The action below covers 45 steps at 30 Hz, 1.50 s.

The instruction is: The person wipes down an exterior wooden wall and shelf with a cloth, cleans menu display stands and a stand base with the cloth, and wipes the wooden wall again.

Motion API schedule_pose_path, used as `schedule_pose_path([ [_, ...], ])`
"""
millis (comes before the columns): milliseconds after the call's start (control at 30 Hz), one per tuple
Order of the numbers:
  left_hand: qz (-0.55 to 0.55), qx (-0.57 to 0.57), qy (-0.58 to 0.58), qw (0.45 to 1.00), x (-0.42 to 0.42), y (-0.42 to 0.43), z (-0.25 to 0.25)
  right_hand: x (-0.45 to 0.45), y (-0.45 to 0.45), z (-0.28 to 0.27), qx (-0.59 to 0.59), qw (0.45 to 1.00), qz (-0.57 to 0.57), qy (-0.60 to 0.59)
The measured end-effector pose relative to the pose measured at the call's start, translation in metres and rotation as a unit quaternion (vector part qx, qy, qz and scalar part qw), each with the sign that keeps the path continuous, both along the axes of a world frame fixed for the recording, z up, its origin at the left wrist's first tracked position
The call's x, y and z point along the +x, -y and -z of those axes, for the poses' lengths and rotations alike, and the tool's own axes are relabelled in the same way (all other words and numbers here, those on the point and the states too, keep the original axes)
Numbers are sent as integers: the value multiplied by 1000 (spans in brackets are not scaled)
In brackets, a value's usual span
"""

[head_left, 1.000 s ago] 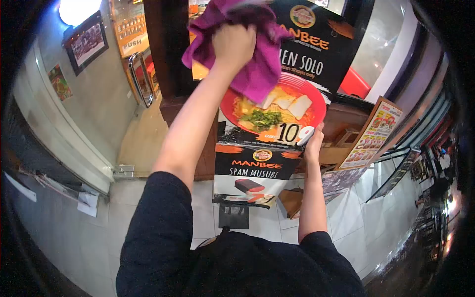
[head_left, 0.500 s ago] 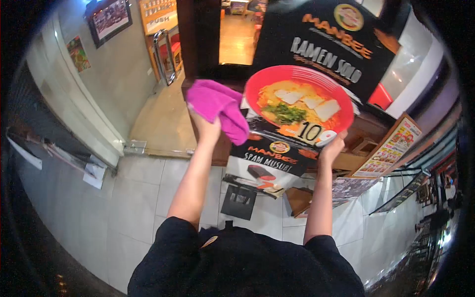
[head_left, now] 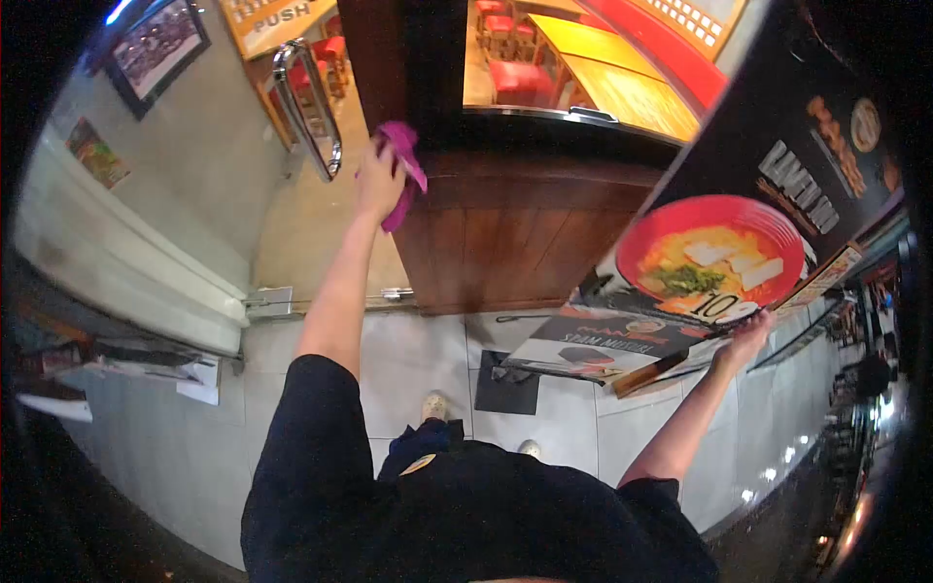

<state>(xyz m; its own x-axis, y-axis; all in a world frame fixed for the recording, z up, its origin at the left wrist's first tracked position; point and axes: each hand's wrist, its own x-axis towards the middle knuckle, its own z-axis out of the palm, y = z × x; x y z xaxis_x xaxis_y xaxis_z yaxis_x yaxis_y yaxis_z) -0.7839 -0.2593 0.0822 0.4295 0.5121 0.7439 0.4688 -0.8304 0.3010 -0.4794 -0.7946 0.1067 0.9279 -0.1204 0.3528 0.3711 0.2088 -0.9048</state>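
Note:
My left hand [head_left: 381, 187] is closed around a bunched purple cloth [head_left: 404, 148], up against the left end of the dark wooden wall panel [head_left: 505, 238]. With my right hand [head_left: 743, 342] I hold the right edge of a printed banner stand [head_left: 714, 257], which shows a red ramen bowl and a smaller spam musubi picture below. The banner leans away to the right, its top going out toward the edge of the view. Part of my right fingers is hidden at the banner's edge.
A glass door with a metal handle [head_left: 306, 112] stands left of the panel. Through the window above it show yellow tables [head_left: 622, 87] and red seats. A dark square plate [head_left: 506, 384] lies on the tiled floor near my feet. A framed picture [head_left: 155, 53] hangs at upper left.
The banner has swung to the right with my right hand, uncovering the wooden panel and window. My left hand has moved up and left relative to the banner, the cloth now more bunched.

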Motion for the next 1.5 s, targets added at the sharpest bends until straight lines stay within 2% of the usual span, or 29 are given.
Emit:
schedule_pose_path([
  [33,5,1,-103,995,3,-7,12,9,15,15,-31,998,43,-22],
  [67,9,61,-33,998,10,-4,19,-12,10,12,-29,996,80,-5],
  [167,-7,46,-119,992,65,33,5,-84,-10,-4,-60,981,181,15],
  [233,135,59,-161,976,121,56,4,-122,-30,-8,-87,963,255,25],
  [300,238,50,-66,968,203,72,27,-151,-50,2,-116,964,226,80],
  [367,288,44,-192,937,252,104,8,-181,-72,6,-180,956,216,87],
  [433,334,70,-105,934,296,125,14,-191,-95,7,-210,951,204,94],
  [500,323,73,-141,933,311,132,13,-187,-101,2,-219,952,196,85],
  [567,311,71,-149,936,300,125,10,-179,-100,-6,-204,959,191,55],
  [633,280,48,-238,929,266,105,1,-163,-89,-10,-184,960,204,50],
  [667,270,31,-120,955,239,96,6,-153,-80,-8,-183,958,212,58],
  [733,207,125,-94,966,182,63,18,-131,-61,-3,-172,958,223,54],
  [833,-15,41,-176,983,78,40,-8,-99,-40,11,-129,967,218,9],
  [867,-13,78,-144,986,46,28,-9,-87,-33,18,-107,972,209,-7],
  [900,-74,58,-113,989,25,15,1,-67,-21,34,-97,976,193,-24],
  [933,-52,25,-97,994,4,5,5,-49,-7,55,-132,974,180,-25],
  [967,-26,-8,-79,996,-9,1,6,-47,-11,57,-98,992,78,29],
  [1000,131,-221,-7,966,-15,7,4,-30,-5,81,-82,995,31,-50],
  [1033,278,-421,53,862,-17,12,-1,-20,5,102,-62,990,-16,-125],
  [1067,371,-519,79,766,-15,42,-19,-43,-29,74,16,998,-31,-61],
  [1100,452,-606,100,647,-7,85,-33,-50,-45,64,4,999,28,-29],
  [1133,462,-604,36,648,8,117,-34,-48,-44,71,15,998,49,-21],
  [1167,470,-599,-24,648,20,147,-33,-64,-58,50,154,987,-6,-52],
  [1200,515,-545,-79,657,31,169,-26,-52,-49,68,126,990,38,-40],
  [1233,555,-486,-131,663,41,190,-14,-58,-49,63,158,987,-13,-38],
  [1300,572,-602,-25,556,56,241,5,-77,-51,43,178,982,-54,-33],
  [1333,561,-578,-56,590,58,247,-4,-82,-48,38,173,983,-47,-38],
  [1367,570,-593,-31,568,68,250,17,-85,-45,31,168,984,-41,-40],
  [1500,625,-480,53,613,50,275,16,-90,-35,21,174,984,-20,-13],
])
